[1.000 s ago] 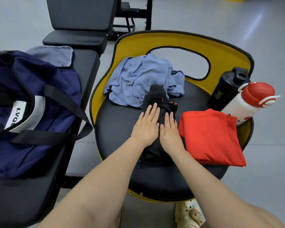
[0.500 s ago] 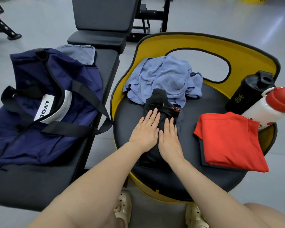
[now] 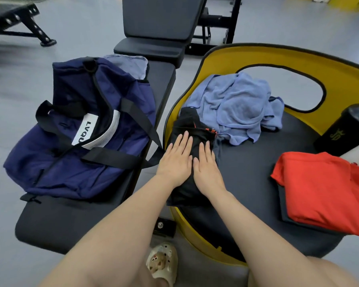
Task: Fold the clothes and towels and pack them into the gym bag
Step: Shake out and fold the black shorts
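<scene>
Left hand [image 3: 175, 160], right hand [image 3: 206, 165]: 2 flat, fingers straight, pressing black garment [image 3: 192, 129] on seat [image 3: 247, 172], likely to set its fold.

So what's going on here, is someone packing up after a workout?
Looks that way. A person has both hands flat on a folded black garment on a round seat, left hand and right hand side by side, pressing it down. A red garment lies folded to the right, a blue towel is crumpled behind, and the navy gym bag sits on the bench to the left.
</scene>
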